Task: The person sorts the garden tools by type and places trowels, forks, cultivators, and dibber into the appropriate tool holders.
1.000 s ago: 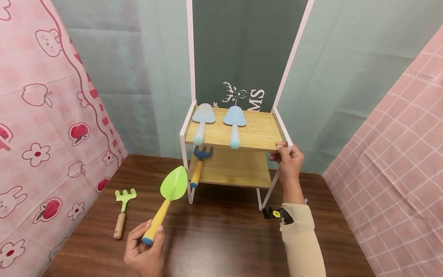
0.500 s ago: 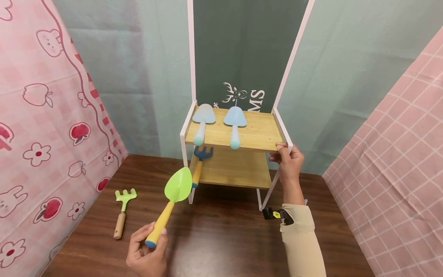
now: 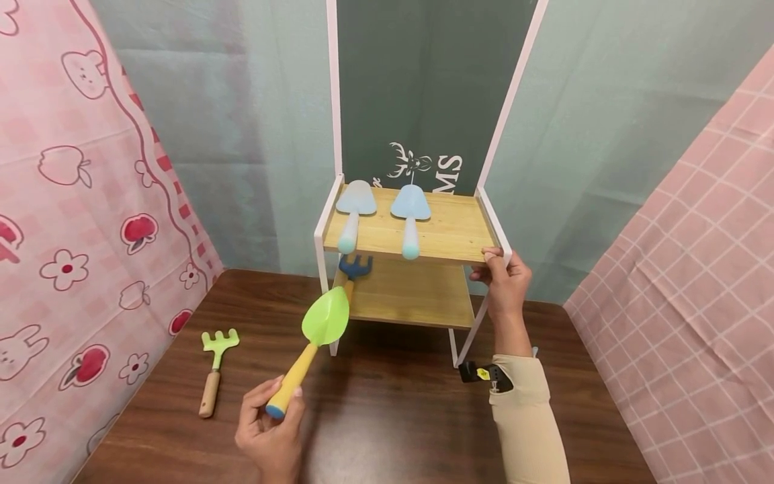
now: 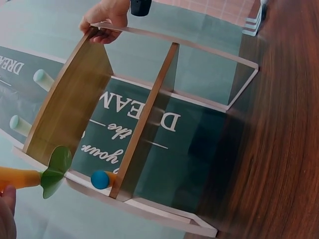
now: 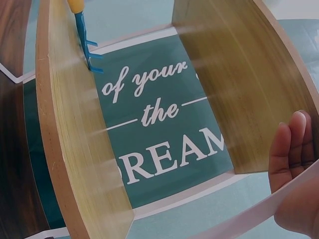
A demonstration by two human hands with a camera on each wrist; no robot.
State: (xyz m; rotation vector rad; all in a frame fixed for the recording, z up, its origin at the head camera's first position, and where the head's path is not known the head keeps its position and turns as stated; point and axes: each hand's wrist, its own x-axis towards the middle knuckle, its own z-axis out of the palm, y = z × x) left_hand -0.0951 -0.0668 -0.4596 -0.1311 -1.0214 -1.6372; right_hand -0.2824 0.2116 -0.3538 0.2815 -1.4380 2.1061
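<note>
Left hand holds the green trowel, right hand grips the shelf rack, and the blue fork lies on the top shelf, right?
Not quite: the blue fork lies on the lower shelf, as the head view shows. The left hand holds the green trowel; the right hand grips the shelf rack.

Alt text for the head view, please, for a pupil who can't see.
A person's left hand holds a green trowel in front of a two-tier shelf, which the right hand grips at its upper right. Two pale scoops lie on top, a blue fork one tier down; a green fork lies on the table at left.
</note>
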